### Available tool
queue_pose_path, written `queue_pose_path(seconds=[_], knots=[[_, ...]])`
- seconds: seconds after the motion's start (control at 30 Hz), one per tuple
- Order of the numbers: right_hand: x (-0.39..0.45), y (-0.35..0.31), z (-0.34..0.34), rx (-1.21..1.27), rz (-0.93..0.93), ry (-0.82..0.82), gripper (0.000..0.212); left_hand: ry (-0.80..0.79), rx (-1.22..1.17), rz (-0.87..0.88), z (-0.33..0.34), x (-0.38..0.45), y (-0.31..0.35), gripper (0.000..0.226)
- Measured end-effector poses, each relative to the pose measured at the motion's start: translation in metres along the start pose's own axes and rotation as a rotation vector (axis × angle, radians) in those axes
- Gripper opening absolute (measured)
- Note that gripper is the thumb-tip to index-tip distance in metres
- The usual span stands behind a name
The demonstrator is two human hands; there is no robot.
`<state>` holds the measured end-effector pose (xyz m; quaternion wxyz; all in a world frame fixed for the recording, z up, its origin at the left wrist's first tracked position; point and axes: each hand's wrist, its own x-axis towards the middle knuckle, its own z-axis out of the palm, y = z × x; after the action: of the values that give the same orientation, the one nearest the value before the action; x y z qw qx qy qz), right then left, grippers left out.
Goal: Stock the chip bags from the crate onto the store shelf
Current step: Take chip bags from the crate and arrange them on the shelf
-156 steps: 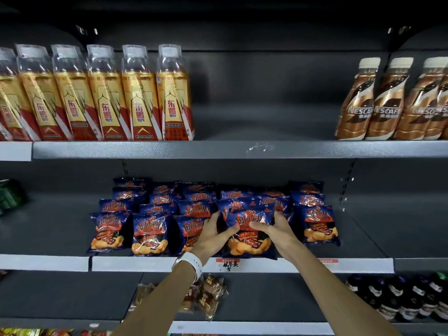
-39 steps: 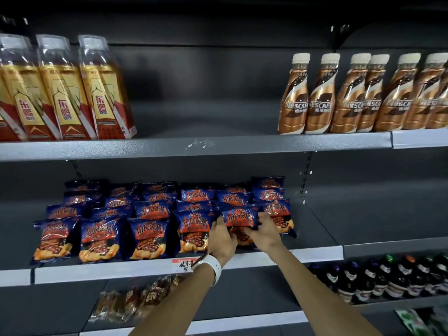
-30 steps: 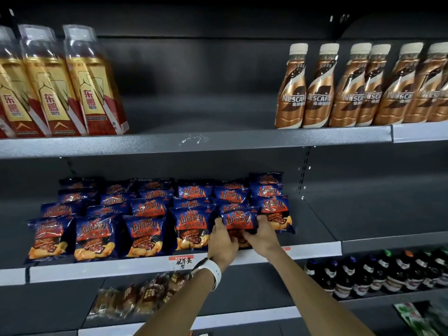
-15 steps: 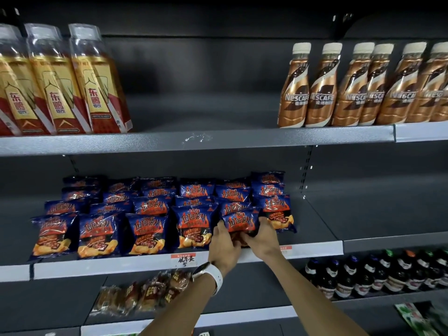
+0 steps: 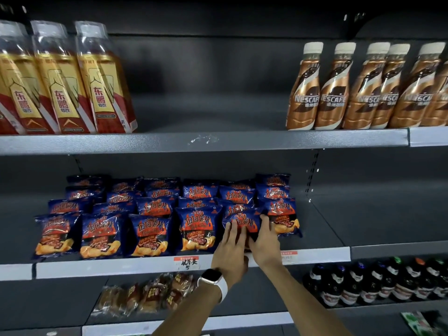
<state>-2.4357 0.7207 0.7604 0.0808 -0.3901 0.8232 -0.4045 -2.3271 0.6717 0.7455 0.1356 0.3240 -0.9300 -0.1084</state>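
Observation:
Several blue and red chip bags stand in rows on the middle shelf. The front bag of the fifth column leans upright between my two hands. My left hand, with a white watch on the wrist, lies with straight fingers against the bag's lower left front. My right hand presses flat on its lower right side, fingertips beside the neighbouring bag. The hands hide the bag's lower half. No crate is in view.
Yellow-red drink bottles and brown Nescafe bottles line the upper shelf. Bare shelf floor lies right of the chips. Below are wrapped snacks, dark bottles and a green packet.
Over the last second both hands stayed on the same front bag and slid a little up its face, fingers straightening. The bag sits more upright in its row.

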Motion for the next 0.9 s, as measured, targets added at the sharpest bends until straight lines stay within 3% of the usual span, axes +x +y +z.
queue_pose_path(seconds=[0.27, 0.43, 0.67, 0.9], knots=[[0.015, 0.000, 0.008, -0.134, 0.066, -0.149, 0.072, -0.112, -0.015, 0.015, 0.002, 0.017, -0.014, 0.093], [0.015, 0.000, 0.011, -0.130, 0.087, -0.159, 0.071, -0.088, 0.012, 0.011, 0.013, 0.016, -0.009, 0.097], [0.008, -0.005, 0.005, -0.138, 0.092, -0.042, 0.076, -0.009, -0.012, -0.010, 0.004, 0.015, -0.010, 0.080], [0.001, -0.013, -0.002, -0.110, 0.094, -0.004, 0.064, 0.038, -0.106, 0.014, -0.016, 0.011, -0.012, 0.066]])
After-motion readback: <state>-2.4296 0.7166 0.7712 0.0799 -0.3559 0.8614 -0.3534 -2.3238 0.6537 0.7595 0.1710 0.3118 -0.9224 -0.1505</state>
